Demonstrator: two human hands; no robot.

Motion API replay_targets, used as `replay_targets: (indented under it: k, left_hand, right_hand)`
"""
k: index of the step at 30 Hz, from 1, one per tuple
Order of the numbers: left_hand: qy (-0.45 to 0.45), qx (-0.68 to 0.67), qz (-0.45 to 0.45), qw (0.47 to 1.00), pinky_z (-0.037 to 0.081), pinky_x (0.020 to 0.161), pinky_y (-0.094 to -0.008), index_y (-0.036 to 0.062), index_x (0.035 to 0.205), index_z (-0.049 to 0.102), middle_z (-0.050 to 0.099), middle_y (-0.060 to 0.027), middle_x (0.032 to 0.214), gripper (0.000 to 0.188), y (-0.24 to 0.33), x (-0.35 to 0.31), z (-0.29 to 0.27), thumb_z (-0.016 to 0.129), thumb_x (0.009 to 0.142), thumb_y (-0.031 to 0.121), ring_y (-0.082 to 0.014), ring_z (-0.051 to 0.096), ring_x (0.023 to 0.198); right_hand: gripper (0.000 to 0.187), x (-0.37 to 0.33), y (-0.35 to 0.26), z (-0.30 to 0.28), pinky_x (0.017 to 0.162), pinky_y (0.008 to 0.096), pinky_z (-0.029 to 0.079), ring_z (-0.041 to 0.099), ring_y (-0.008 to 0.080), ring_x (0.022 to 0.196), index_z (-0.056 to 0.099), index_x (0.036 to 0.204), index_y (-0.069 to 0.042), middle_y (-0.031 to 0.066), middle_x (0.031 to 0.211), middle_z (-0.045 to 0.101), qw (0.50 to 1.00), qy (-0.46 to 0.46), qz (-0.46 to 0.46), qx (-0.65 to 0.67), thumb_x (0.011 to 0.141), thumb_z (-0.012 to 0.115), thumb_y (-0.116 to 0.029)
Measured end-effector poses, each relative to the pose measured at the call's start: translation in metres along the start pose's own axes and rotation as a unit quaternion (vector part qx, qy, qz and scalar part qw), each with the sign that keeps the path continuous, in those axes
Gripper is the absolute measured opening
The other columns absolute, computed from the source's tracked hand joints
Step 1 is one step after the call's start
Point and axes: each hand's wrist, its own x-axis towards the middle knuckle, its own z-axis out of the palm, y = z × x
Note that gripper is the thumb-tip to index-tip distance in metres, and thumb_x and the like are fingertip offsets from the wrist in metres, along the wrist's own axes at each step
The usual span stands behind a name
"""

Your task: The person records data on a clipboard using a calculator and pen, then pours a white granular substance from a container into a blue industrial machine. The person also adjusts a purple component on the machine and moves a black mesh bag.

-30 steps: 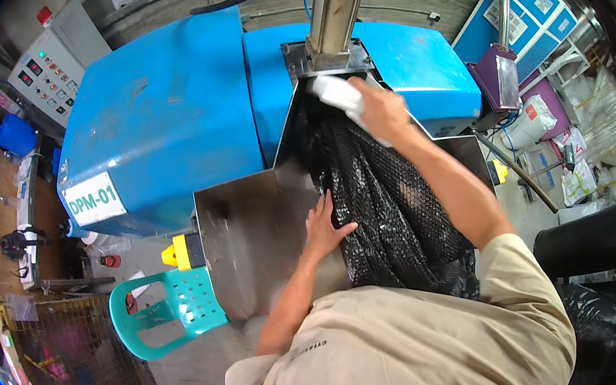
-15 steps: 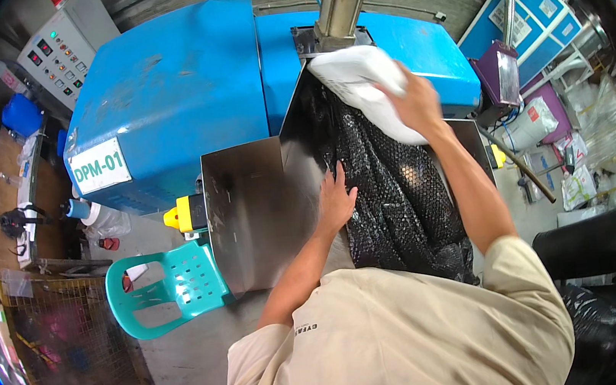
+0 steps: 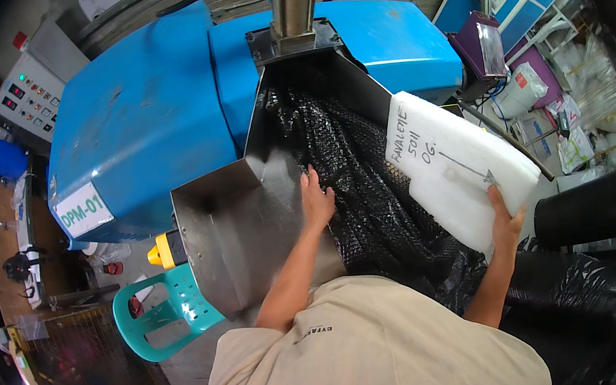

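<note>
A white foam slab with handwriting and a drawn arrow is tilted at the right of the metal hopper. My right hand grips its lower right edge, thumb on the face; the other fingers are hidden behind it. Black bubble wrap lies bunched in the hopper and runs down to the right, partly under the slab. At the wrap's left edge, over the bare metal, my left hand rests with its fingers stretched out and apart, touching the wrap.
A blue machine with a metal cylinder stands behind the hopper. Its control panel is at the far left. To the left sits a green plastic chair, below a yellow part. A black bin stands at the right.
My right hand has brought the foam slab from the hopper's far end toward the right and nearer me, its written face now showing. My left hand stays beside the bubble wrap. The view has shifted.
</note>
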Motion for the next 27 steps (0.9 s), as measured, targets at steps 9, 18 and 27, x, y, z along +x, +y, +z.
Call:
replay_targets:
  k: [9, 18, 27]
  left_hand:
    - [0.025, -0.016, -0.069, 0.997, 0.042, 0.121, -0.0449, -0.0071, 0.162, 0.041, 0.049, -0.0329, 0.155, 0.082, 0.024, 0.045, -0.023, 0.065, 0.084, 0.003, -0.0471, 0.05, 0.144]
    - [0.111, -0.065, -0.076, 0.989, 0.047, 0.115, -0.0386, -0.0023, 0.161, 0.047, 0.059, -0.0257, 0.147, 0.083, 0.024, 0.075, -0.037, 0.065, 0.08, 0.003, -0.0383, 0.061, 0.135]
    - [0.081, -0.079, -0.137, 0.984, 0.041, 0.121, -0.0412, 0.0056, 0.164, 0.046, 0.052, -0.0243, 0.159, 0.083, 0.037, 0.066, -0.055, 0.064, 0.083, 0.008, -0.038, 0.053, 0.146]
  right_hand:
    - [0.071, 0.056, 0.008, 0.004, 0.109, 0.038, 0.05, 0.063, 0.0242, 0.125, 0.058, 0.148, 0.004, 0.0119, 0.14, 0.066, 0.99, -0.063, -0.006, 0.125, 0.089, 0.092, -0.016]
    - [0.072, 0.127, 0.025, 0.012, 0.112, 0.0404, 0.047, 0.062, 0.0257, 0.127, 0.058, 0.148, 0.004, 0.0115, 0.14, 0.065, 0.99, -0.092, -0.005, 0.108, 0.086, 0.091, -0.013]
    - [0.071, 0.122, 0.017, 0.012, 0.115, 0.0417, 0.045, 0.061, 0.0267, 0.13, 0.056, 0.149, 0.005, 0.0127, 0.141, 0.065, 0.978, -0.102, -0.033, 0.178, 0.088, 0.088, -0.01]
